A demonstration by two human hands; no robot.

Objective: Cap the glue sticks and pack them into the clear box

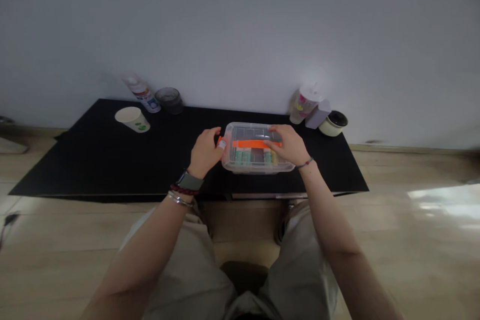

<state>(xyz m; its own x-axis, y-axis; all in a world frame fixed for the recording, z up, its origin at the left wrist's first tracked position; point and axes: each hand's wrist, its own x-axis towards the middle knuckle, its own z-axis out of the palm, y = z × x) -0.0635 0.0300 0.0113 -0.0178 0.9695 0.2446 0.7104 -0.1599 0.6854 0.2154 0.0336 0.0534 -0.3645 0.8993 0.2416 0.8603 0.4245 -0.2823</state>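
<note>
A clear plastic storage box (250, 132) is held on the counter (75, 172), directly between the two hands, with an orange strip (252, 144) lying across its lid and small green and cream items dimly seen inside. The left hand (204, 152) is clamped on the box's left end, its fingers curled around a small orange latch (222, 143). The right hand (287, 145) is laid open over the right side of the lid and appears to be pressing down, so that the box seems to be steadied against the left hand's grip. The hands are kept apart by the box. Beyond the left hand, a paper cup (132, 119) lies on its side, and a tilted spray can (141, 94) and a dark tumbler (169, 100) are set by the wall. Beyond the right hand, a lidded plastic cup (303, 104), a lilac carton (318, 114) and a black-lidded cream tub (333, 123) are grouped at the counter's back edge, clear of the hands' work.
</note>
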